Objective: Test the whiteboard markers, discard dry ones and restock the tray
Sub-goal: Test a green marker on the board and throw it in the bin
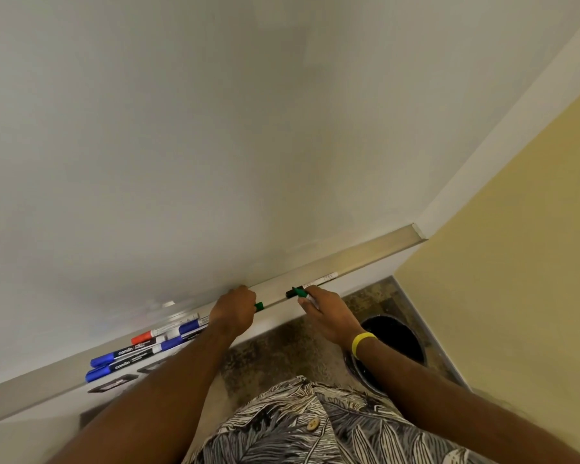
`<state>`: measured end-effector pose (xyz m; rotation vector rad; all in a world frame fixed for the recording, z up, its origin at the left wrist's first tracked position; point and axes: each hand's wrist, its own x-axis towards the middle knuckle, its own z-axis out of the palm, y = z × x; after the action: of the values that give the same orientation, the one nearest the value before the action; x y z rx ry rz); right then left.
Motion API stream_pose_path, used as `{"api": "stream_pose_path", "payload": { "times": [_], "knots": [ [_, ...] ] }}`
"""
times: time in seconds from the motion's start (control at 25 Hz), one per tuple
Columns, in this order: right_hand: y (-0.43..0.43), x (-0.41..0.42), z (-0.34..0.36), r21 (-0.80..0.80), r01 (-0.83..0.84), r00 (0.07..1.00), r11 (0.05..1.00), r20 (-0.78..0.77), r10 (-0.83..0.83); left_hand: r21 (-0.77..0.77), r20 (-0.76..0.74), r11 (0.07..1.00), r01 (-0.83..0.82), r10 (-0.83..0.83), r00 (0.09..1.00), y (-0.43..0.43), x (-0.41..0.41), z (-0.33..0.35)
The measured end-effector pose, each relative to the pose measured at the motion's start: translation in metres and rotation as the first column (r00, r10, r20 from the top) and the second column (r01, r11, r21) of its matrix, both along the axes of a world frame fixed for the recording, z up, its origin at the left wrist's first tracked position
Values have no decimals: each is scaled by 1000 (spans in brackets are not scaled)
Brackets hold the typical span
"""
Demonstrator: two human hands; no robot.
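The left hand (235, 304) has its grip curled round a green cap (259, 306) at the tray (382, 251). The right hand (325, 313) pinches the green marker (303, 294), just beside a black-capped marker (318, 281) lying in the tray.

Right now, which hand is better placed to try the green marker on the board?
Probably the right hand: it holds the green marker just beside the tray. The left hand holds only what looks like its green cap.
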<state>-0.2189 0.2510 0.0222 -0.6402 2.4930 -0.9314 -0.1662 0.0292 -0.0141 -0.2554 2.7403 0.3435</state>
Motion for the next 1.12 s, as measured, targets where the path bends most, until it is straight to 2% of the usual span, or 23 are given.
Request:
{"api": "stream_pose_path", "payload": {
  "times": [0.16, 0.28, 0.44, 0.64, 0.8, 0.92, 1.12],
  "knots": [
    [-6, 3, 6, -86, 32, 999, 996, 23, -31, 0, -116, 1000, 22, -22, 993, 2, 6, 13],
    [-16, 5, 16, -175, 69, 997, 982, 45, -62, 18, -331, 998, 52, -43, 943, 2, 16, 31],
    [-33, 7, 39, -327, 67, 997, 942, -24, -80, -103, -619, 987, 120, -158, 770, -4, 33, 71],
    [-57, 10, 97, -581, 33, 986, 813, -115, -122, -176, -874, 984, 19, -166, 457, -24, 41, 137],
    [-77, 17, 162, -761, -22, 974, 648, -163, -158, -259, -945, 960, -111, -227, 236, -44, 44, 214],
    [-88, 19, 205, -829, -130, 963, 544, -237, -132, -295, -952, 930, -217, -268, 146, -57, 41, 274],
    [-94, 23, 270, -885, -309, 943, 350, -332, -6, -268, -960, 906, -329, -279, 12, -74, 34, 365]
  ]
}}
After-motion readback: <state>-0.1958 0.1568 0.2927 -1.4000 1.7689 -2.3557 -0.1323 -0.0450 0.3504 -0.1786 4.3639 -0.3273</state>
